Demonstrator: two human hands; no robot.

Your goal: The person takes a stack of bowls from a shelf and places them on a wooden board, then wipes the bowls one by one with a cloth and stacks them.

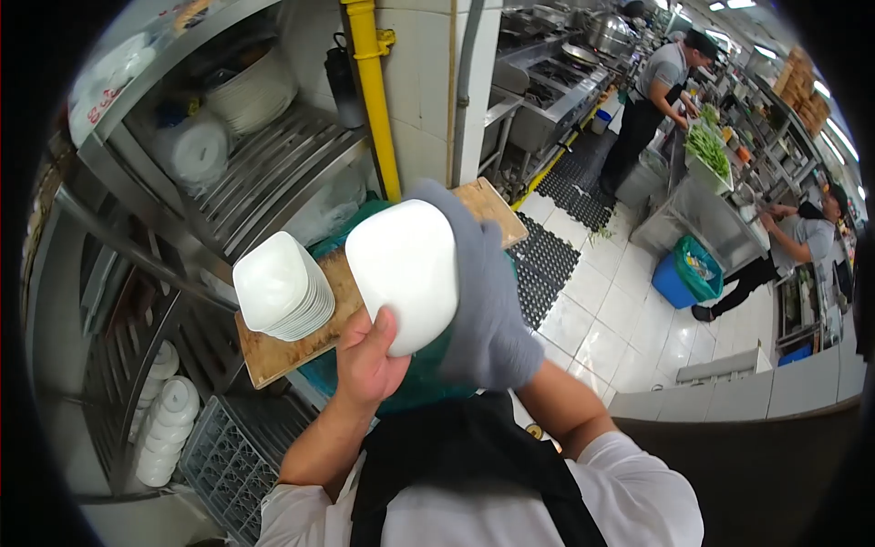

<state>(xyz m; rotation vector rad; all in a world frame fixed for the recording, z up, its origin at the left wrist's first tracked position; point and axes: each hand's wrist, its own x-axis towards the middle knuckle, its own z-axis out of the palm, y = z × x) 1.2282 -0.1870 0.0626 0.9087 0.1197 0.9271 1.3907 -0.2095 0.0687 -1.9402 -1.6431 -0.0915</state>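
A white dish [406, 264] with rounded corners is up in the air above a wooden board [483, 196], tilted, its smooth face towards the camera. The left grip [372, 356] is clamped on its lower edge, the thumb lying over the face. A grey cloth [478, 283] covers the right grip [506, 351] and lies against the dish's right side; whether the fingers beneath are apart or together, I cannot tell.

Just beside the dish, to the left, a stack of white dishes [273, 283] stands on the board, leaning slightly. Green plastic [424, 369] shows under and around the board. Farther left is a metal slatted rack [264, 169] with stacked white plates [251, 91] on it; lower down are white cups [169, 424] and a grey divided crate [223, 465].

A yellow pipe [372, 82] runs up the wall beyond the board. Well apart, on the right side, one person [652, 100] bends over a tray of green vegetables [706, 150], and another person [802, 237] works near a blue bin [679, 278] lined with a green bag.
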